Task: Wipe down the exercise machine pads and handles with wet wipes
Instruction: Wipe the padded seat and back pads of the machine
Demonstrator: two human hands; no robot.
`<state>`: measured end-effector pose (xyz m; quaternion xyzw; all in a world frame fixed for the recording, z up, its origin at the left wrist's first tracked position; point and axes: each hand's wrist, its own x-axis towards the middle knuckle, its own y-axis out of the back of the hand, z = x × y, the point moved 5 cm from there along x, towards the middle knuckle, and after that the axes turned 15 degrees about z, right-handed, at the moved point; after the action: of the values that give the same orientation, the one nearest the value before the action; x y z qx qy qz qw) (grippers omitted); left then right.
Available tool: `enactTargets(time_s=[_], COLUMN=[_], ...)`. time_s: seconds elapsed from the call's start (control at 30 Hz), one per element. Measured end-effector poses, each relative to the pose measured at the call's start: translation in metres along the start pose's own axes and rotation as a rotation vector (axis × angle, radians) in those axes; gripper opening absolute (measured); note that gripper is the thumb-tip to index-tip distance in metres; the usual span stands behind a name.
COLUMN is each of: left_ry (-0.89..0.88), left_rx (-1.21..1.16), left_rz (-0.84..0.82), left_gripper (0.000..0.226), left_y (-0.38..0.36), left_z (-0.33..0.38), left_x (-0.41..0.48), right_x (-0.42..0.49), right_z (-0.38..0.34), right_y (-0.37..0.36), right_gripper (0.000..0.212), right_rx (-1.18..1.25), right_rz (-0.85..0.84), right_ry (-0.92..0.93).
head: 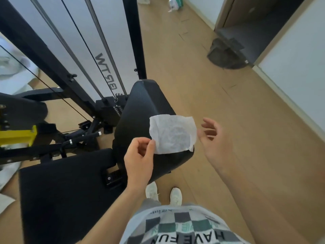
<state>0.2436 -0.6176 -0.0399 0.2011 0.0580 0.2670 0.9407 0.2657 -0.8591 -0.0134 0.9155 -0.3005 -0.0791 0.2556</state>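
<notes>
A white wet wipe (173,134) hangs spread open in front of the black back pad (143,110) of the exercise machine. My left hand (140,159) pinches the wipe's lower left corner between thumb and fingers. Just right of the wipe, my right hand (215,140) is apart from it, fingers spread and empty. The black seat pad (63,187) lies at lower left, below the back pad. A black handle bar with silver rings (82,136) sits left of the back pad.
The machine's black frame (133,37), steel guide rods and cables rise at the upper left, with a yellow part (19,136) at the far left. Wooden floor (202,81) stretches to the right. A dark doormat (226,53) and a wipe packet (175,3) lie farther off.
</notes>
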Motion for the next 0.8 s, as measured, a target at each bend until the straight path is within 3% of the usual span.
enactTargets(time_s=[0.1, 0.17, 0.23, 0.37, 0.5, 0.6, 0.63, 0.7, 0.8], left_ry=[-0.401, -0.738, -0.871, -0.828, -0.829, -0.83, -0.828, -0.824, -0.827], left_rx=[0.017, 0.001, 0.022, 0.107, 0.073, 0.066, 0.067, 0.069, 0.074], left_rz=[0.18, 0.124, -0.041, -0.246, -0.27, -0.277, -0.28, -0.279, -0.278], left_gripper=[0.011, 0.016, 0.026, 0.048, 0.05, 0.051, 0.051, 0.051, 0.052], left_y=[0.011, 0.003, -0.018, -0.045, -0.048, -0.051, -0.051, -0.05, -0.05], left_z=[0.028, 0.049, 0.053, 0.031, 0.019, 0.015, 0.015, 0.013, 0.012], left_x=[0.004, -0.002, -0.003, 0.001, 0.005, 0.006, 0.007, 0.007, 0.008], right_x=[-0.017, -0.032, -0.042, -0.042, -0.042, -0.037, -0.034, -0.022, -0.008], right_z=[-0.023, -0.043, -0.05, -0.028, -0.008, 0.019, 0.028, 0.033, 0.019], right_y=[0.016, 0.012, -0.006, -0.031, -0.016, -0.007, -0.005, -0.002, 0.006], right_gripper=[0.023, 0.023, 0.032, 0.056, 0.047, 0.059, 0.051, 0.033, 0.037], right_rx=[0.064, 0.093, 0.066, -0.076, -0.044, -0.039, -0.076, -0.106, -0.064], right_rz=[0.103, 0.006, -0.193, -0.419, -0.404, -0.534, -0.567, -0.52, -0.321], right_ry=[0.149, 0.348, 0.479, 0.378, 0.321, 0.052, -0.009, -0.045, 0.029])
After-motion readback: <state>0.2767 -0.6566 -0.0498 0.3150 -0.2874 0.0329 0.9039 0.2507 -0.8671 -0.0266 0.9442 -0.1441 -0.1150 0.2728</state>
